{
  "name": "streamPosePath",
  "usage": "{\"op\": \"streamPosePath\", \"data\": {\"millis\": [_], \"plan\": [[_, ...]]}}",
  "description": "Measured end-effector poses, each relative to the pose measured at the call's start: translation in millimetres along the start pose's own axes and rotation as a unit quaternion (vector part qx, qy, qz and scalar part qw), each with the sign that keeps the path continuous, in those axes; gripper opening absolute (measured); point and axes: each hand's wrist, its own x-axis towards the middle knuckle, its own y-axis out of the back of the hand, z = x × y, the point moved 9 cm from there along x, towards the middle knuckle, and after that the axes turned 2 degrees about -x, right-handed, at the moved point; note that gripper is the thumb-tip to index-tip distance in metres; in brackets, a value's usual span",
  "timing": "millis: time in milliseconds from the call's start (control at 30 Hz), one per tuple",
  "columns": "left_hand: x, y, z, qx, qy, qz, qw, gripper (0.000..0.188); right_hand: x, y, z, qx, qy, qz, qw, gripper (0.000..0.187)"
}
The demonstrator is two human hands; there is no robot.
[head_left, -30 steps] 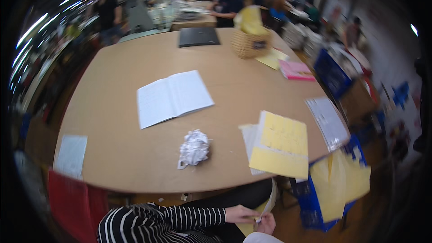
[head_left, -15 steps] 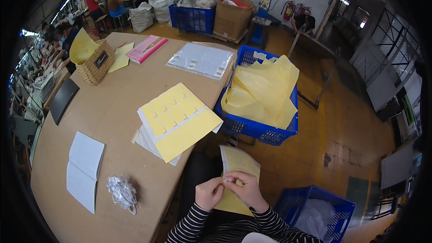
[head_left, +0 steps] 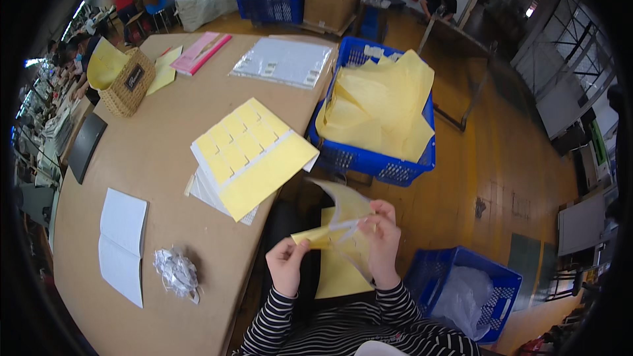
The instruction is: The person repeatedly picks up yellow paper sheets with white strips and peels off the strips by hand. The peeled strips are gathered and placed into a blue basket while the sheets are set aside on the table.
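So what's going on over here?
A person works with both hands over their lap: the left hand pinches some yellow sheeting, and the right hand holds pale, blurred material beside it. On the table lie a yellow sheet over white ones, an open notebook and a crumpled white wad. A blue crate nearby holds more yellow sheets.

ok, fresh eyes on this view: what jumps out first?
Likely the bright yellow paper sheets heaped in the blue plastic crate beside the right edge of the broad tan table. Then, at lower centre, the bare left hand and right hand holding thin yellow-and-white paper. Also the crumpled white wad at the table's near end.
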Motion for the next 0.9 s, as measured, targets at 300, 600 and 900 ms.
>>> {"op": "streamPosePath", "data": {"millis": [300, 600, 900], "plan": [[-4, 36, 2, -0.132, -0.029, 0.145, 0.980, 0.015, -9, -4, 35, 0.278, -0.165, 0.038, 0.945, 0.006], [5, 52, -3, -0.135, -0.007, 0.205, 0.969, 0.011, -10, -9, 9, 0.216, -0.031, -0.026, 0.976, 0.006], [0, 3, -7, -0.097, 0.057, 0.014, 0.994, 0.020, -17, -61, -11, 0.054, -0.017, -0.218, 0.974, 0.019]]}}
